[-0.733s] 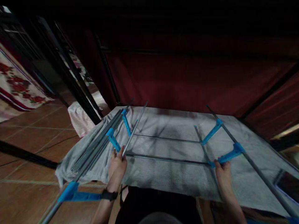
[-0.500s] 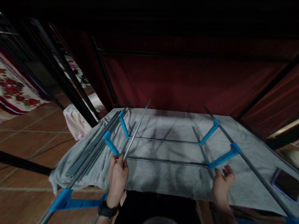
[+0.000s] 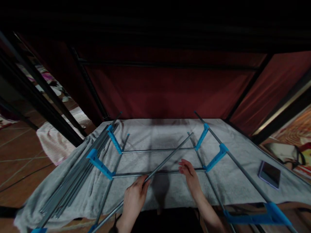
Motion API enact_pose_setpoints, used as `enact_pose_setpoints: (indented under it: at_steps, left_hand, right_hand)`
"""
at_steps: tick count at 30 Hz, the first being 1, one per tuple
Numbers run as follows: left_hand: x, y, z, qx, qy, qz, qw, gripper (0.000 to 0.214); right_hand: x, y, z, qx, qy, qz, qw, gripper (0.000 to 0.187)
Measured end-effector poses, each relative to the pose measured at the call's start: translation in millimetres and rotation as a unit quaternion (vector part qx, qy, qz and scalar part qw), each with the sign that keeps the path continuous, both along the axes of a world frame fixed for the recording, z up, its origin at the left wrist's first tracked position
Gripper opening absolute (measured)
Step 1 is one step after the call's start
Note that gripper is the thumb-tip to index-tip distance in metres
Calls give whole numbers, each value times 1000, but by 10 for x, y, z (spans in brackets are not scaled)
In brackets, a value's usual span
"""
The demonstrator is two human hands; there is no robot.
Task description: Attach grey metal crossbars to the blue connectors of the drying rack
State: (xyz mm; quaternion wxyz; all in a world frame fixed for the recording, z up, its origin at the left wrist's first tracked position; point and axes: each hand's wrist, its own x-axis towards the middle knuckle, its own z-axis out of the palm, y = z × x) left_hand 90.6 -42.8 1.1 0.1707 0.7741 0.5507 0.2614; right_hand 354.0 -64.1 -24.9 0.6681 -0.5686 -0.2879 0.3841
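Observation:
My left hand [image 3: 135, 196] is closed around a long grey metal tube [image 3: 172, 153], which runs slantwise from the lower left up to the right across the frame. My right hand [image 3: 190, 178] is open, fingers stretched toward the tube and close to the near crossbar [image 3: 159, 172]. Blue plastic brackets [image 3: 100, 165] on the left and another blue bracket [image 3: 216, 158] on the right join the side poles [image 3: 243, 171] of the frame. A far crossbar [image 3: 157, 150] spans the same two sides.
A grey blanket [image 3: 155, 129] lies under the frame. Several loose tubes [image 3: 75, 181] lie bundled on the left. On the right lies a phone [image 3: 269, 174]. Dark red cloth panels [image 3: 170, 94] and black posts [image 3: 58, 100] stand around. A pale cloth [image 3: 57, 139] sits beyond the left post.
The tube in my left hand has swung from near upright to a slant toward the right. My right hand has moved inward from the right bracket. The view has shifted rightward.

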Motion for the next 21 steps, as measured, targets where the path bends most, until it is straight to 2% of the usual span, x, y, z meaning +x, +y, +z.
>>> enact_pose_setpoints:
  at_steps: [4,8,15,21]
  left_hand:
    - [13,-17,12,51,28,-38,998,34]
    - [24,-50,11,95,88,-43,991,32]
    - [33,-24,59,112,161,-24,980,29]
    - [114,39,197,138,141,-35,980,32]
  right_hand:
    - [-38,129,241,-1,95,41,995,46]
    - [-46,214,398,13,177,73,981,44]
    - [90,369,471,11,236,52,970,34]
    - [231,490,514,-5,237,55,970,29]
